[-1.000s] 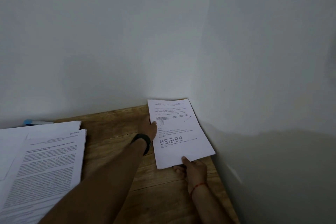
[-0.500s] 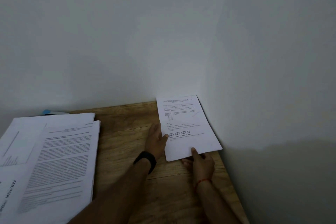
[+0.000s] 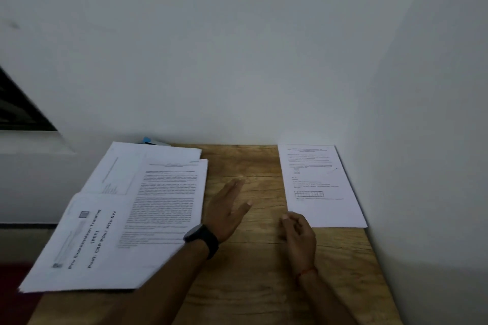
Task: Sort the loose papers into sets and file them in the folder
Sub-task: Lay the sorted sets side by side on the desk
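flat left grip (image 3: 226, 210), loose-fingered right grip (image 3: 299, 232), both between paper pile (image 3: 163, 192) and corner sheet (image 3: 323, 208)

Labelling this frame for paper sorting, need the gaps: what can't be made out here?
Head view only.
Folder: none identifiable; a blue item behind the paper stack is mostly hidden by its sheets.
Single sheet by the right wall: print too small and blurred.
Stack's sheet count: overlaps hide it; the left forearm covers its near corner.
Right hand: contact with the single sheet's corner unclear.
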